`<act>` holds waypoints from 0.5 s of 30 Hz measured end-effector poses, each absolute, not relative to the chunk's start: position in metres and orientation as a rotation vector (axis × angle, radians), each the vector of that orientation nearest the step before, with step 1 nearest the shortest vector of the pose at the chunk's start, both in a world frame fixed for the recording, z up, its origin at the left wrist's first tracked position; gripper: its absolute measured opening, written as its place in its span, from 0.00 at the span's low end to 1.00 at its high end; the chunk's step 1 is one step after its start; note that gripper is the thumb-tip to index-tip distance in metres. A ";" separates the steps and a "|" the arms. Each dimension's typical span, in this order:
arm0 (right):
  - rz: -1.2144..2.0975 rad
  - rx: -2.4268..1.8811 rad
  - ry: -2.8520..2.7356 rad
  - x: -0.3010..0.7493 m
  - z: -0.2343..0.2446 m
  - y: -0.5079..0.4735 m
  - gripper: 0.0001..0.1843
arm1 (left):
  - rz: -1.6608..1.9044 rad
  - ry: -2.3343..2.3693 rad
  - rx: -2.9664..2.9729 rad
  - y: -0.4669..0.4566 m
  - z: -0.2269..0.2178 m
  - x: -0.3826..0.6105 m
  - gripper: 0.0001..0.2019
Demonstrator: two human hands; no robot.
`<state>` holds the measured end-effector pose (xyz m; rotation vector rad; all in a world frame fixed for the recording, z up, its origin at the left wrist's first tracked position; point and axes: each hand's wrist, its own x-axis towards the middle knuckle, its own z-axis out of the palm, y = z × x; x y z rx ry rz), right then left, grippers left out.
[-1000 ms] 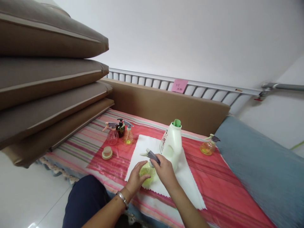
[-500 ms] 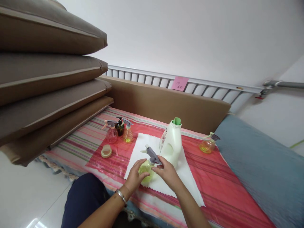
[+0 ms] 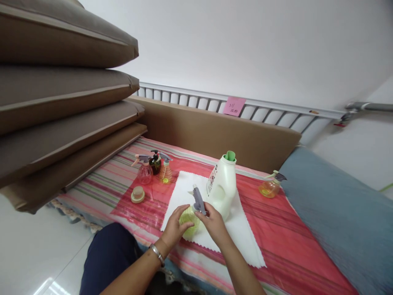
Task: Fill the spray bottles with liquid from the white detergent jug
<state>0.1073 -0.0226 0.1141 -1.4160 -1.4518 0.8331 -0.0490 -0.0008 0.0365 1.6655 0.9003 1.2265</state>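
A spray bottle (image 3: 190, 223) with a clear yellow-green body and a grey trigger head stands on the white cloth (image 3: 242, 241). My left hand (image 3: 175, 225) is wrapped around the left side of its body. At the neck, my right hand (image 3: 214, 220) has its fingers closed on the grey trigger head (image 3: 199, 200). Just behind my right hand rises a large pale-green jug (image 3: 226, 180) without its cap, a green spout showing in its mouth. A round pale cap (image 3: 137, 194) lies to the left on the red sheet.
At the back left stand a pink spray bottle (image 3: 145, 174), a dark pump bottle (image 3: 155, 164) and a clear spray bottle (image 3: 166, 174). An orange-yellow spray bottle (image 3: 269, 188) is at the right. Stacked brown cushions (image 3: 67, 90) overhang the left; a brown panel (image 3: 215, 133) borders the back.
My right hand has turned the grey trigger head slightly, so it now points more upright and away. My left hand keeps its hold on the bottle's body.
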 end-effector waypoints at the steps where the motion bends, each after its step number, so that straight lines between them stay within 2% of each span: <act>1: 0.831 -1.420 -1.438 0.106 0.112 -0.022 0.14 | 1.225 0.905 1.665 -0.001 0.037 -0.049 0.26; 7: 0.867 -1.390 -1.378 0.101 0.101 -0.021 0.20 | 1.220 0.915 1.662 -0.002 0.040 -0.049 0.26; 11: 0.863 -1.393 -1.350 0.099 0.096 -0.022 0.18 | 1.211 0.929 1.657 -0.002 0.040 -0.050 0.26; 15: 0.877 -1.386 -1.316 0.095 0.091 -0.023 0.25 | 1.221 0.928 1.651 -0.003 0.041 -0.049 0.26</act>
